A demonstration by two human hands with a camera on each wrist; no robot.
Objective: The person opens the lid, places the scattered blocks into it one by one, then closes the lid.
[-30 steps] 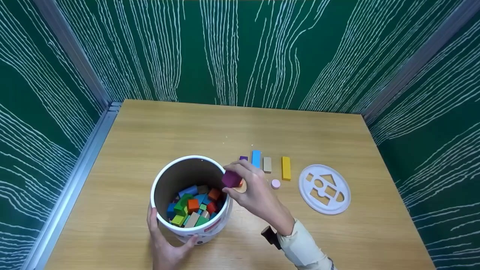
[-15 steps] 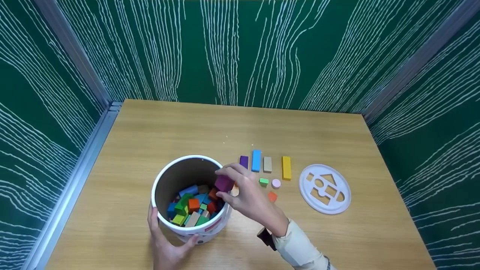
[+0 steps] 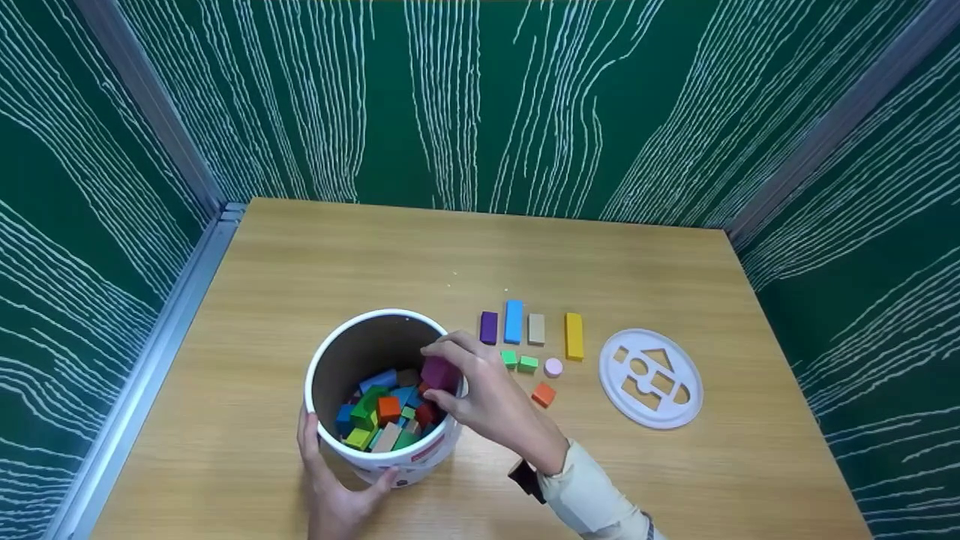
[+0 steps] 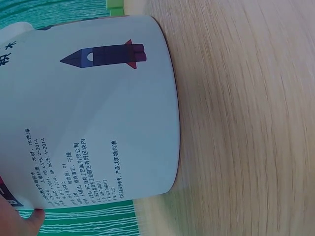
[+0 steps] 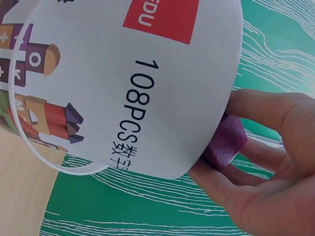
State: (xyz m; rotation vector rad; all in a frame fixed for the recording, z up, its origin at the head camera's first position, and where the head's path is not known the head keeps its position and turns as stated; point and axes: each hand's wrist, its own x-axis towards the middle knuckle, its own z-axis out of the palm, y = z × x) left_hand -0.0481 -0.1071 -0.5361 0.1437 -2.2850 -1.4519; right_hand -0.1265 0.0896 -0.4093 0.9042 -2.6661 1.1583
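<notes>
Over the wooden table (image 3: 315, 262), from the head camera, the right hand (image 3: 491, 401) pinches a purple block (image 3: 439, 372) between thumb and fingertips just inside the rim of the white bucket (image 3: 330, 360); a second ago that block hung outside the rim, above the table, and it has since come left and down over the coloured blocks (image 3: 386, 416) heaped within; two green blocks (image 3: 519, 361) and an orange block (image 3: 544, 394), then covered by the hand, now lie bare beside a pink disc (image 3: 553, 367); behind them four bars (image 3: 531, 330) sit in a row, and the white shape-sorter lid (image 3: 650, 377) lies flat to their right; the left hand (image 3: 330, 487) cups the bucket's near wall, fingers curved round it, as before.

At the left wrist, the bucket's printed wall (image 4: 88, 123) fills the view on the table's wood; a fingertip touches it at the lower corner.

At the right wrist, the fingers (image 5: 261, 110) and thumb clamp the purple block (image 5: 225, 142) against the bucket's rim (image 5: 216, 123).
</notes>
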